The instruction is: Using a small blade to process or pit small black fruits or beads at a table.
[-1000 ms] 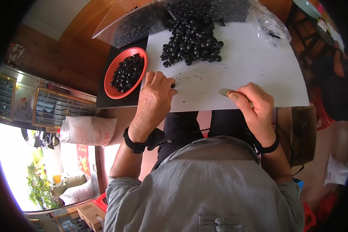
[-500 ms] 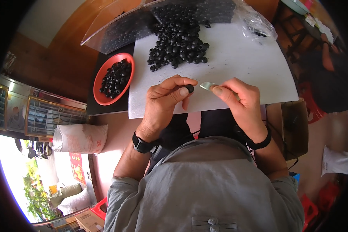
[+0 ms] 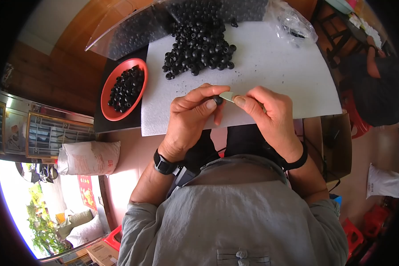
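Observation:
My left hand (image 3: 185, 116) pinches a small, round black bead-like piece (image 3: 217, 100) between thumb and fingers. My right hand (image 3: 272, 117) grips a small knife (image 3: 227, 95), its handle mostly hidden in the palm. The pale blade meets the top of the piece, close to my left index fingertip. Beyond my hands, a heap of similar black pieces (image 3: 199, 48), some showing holes, spreads over a white foam-like sheet (image 3: 270, 62). To the left, a red oval bowl (image 3: 114, 116) holds many more black pieces.
A clear plastic panel (image 3: 119, 42) stands behind the heap. A crumpled clear bag (image 3: 292, 29) lies at the sheet's far right corner. Dark crumbs dot the sheet. An open cardboard box (image 3: 341, 148) stands right of my legs. Another person's arm (image 3: 372, 64) shows at far right.
My right hand has moved slightly left, bringing the knife blade from just beside the black piece onto it. The left hand keeps its pinch. The whole view has shifted a little.

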{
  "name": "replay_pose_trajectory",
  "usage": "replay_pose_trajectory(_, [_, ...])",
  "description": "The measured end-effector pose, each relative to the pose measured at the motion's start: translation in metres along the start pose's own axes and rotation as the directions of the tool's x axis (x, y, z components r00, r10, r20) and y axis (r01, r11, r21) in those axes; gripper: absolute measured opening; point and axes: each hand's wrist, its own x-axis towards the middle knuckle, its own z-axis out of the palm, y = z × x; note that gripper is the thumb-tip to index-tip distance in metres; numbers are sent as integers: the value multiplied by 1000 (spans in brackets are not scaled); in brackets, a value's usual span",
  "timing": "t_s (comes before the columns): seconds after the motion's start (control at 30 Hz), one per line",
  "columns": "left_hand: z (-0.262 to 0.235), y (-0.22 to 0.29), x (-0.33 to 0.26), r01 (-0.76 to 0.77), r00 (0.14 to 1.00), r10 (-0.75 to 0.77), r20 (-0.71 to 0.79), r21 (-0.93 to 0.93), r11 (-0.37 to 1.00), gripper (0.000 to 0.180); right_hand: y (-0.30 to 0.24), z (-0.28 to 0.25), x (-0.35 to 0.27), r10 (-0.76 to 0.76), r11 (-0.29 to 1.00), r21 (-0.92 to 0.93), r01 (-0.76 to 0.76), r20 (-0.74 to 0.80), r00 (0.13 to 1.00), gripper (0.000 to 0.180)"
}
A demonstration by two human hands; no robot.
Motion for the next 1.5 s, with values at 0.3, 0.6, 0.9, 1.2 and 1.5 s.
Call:
replay_pose_trajectory(0.3, [-1,-2,-1,-54,999,53,6,34,998,29,3,1,0,-64,995,-80,64,1,998,32])
replay_pose_trajectory(0.6, [-1,-3,-2,-82,997,82,6,27,996,28,1,2,-1,-67,994,-91,67,-6,998,31])
replay_pose_trajectory(0.9, [1,-6,-1,-102,995,103,-13,61,993,28,3,3,-1,-93,990,-112,90,-18,996,31])
replay_pose_trajectory(1.2, [1,-7,-2,-97,994,98,-43,36,995,26,5,5,-3,-156,972,-182,150,-22,987,31])
replay_pose_trajectory(1.5, [3,-6,-2,-80,997,80,-14,0,997,26,6,4,-6,-224,970,-105,219,-41,974,27])
